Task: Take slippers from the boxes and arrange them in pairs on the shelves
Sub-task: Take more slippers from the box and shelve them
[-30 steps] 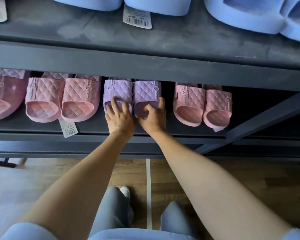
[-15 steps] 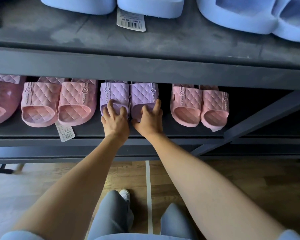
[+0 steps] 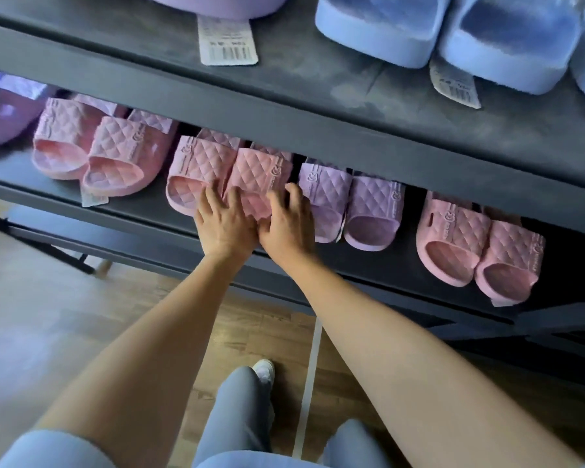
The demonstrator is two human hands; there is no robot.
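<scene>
Shop or shoe stockroom, by the look: dark metal shelving, an upper shelf (image 3: 318,89) over a lower shelf (image 3: 139,206), both stocked with one kind of goods in many copies set side by side as pairs. Quilted pink slippers (image 3: 460,231) and lilac slippers (image 3: 325,190) sit in a row below and chunky blue slippers (image 3: 379,32) above, with barcoded paper tags (image 3: 227,45) lying by several pairs. Wood-pattern floor (image 3: 244,319) under the rack, a white line (image 3: 313,349) marked along it.
</scene>
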